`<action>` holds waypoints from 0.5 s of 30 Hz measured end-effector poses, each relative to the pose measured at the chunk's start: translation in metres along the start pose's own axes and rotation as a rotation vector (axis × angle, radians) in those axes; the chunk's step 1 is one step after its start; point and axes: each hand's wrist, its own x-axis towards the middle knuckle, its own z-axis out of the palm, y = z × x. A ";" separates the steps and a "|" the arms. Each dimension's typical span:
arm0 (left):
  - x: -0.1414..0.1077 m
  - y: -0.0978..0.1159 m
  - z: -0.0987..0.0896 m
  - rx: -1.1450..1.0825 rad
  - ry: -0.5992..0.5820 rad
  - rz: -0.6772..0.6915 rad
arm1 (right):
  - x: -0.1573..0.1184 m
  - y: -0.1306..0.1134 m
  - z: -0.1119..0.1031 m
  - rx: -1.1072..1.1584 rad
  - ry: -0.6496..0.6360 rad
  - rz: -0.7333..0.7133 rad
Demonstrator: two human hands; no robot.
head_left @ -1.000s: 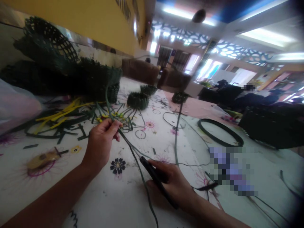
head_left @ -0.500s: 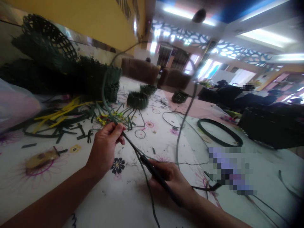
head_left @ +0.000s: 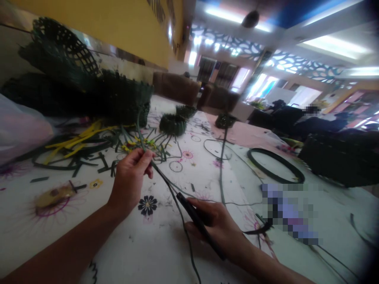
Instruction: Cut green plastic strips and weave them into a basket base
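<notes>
The left hand (head_left: 128, 185) is pinching a dark green plastic strip (head_left: 169, 190) between thumb and fingers, its grip closed, while the right hand (head_left: 214, 225) is closing around a slim black tool (head_left: 189, 211), whose exact kind is hard to tell. The strip is running on a long diagonal through the left hand's grip: its upper end is rising away from the fingertips toward a woven dark green basket (head_left: 124, 98), and its lower length is trailing down and to the right, passing just left of the tool's tip before dropping toward the near edge of the view. The tool's long axis is lying on a similar slant, with its tip pointing up and to the left, toward the left hand's fingertips, and its far end sloping down and to the right, past the right hand's heel. The right hand is the nearer of the two to the lower length of the strip, while the left hand is the one holding it. Beyond the left hand, yellow strips (head_left: 74, 144) and cut green offcuts are lying on the floral-printed table (head_left: 59, 236), and a small woven ring (head_left: 172, 124) is sitting farther out.
</notes>
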 end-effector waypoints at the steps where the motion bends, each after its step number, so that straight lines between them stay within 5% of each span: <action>1: 0.002 0.001 -0.001 0.015 0.012 0.019 | 0.000 0.001 0.000 -0.008 0.007 0.006; 15: -0.008 0.000 0.007 -0.113 -0.014 -0.088 | 0.003 0.014 0.002 0.100 -0.017 -0.035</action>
